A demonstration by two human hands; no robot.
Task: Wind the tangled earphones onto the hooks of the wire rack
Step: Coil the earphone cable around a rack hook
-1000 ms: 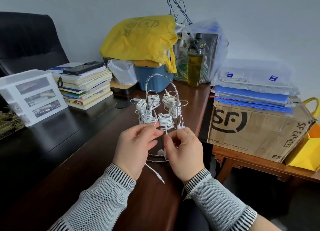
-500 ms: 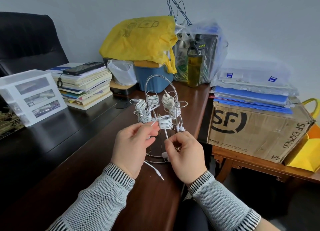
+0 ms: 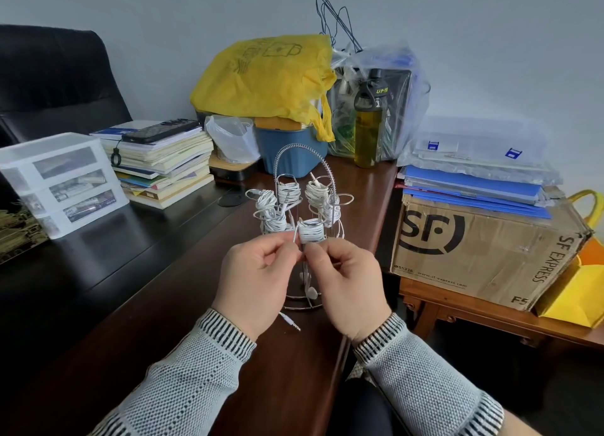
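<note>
Nearest, on the desk point(image 3: 137, 305), a loose plug end point(image 3: 292, 323) of white cord, not yet wound. Just above, left hand point(image 3: 253, 278) and right hand point(image 3: 346, 282) side by side, fingers curled, pinching the cord right under the front coil point(image 3: 312, 231). Between the hands, earbuds point(image 3: 310, 291) hanging down to the base ring. Behind, the wire rack point(image 3: 304, 187) upright on the desk, with about six hooks already carrying white earphones point(image 3: 287, 190). Judged from this: nearly finished, only the tail of the front coil left to tuck or wind. Farther back, books point(image 3: 163, 161), a yellow bag point(image 3: 264, 76).
</note>
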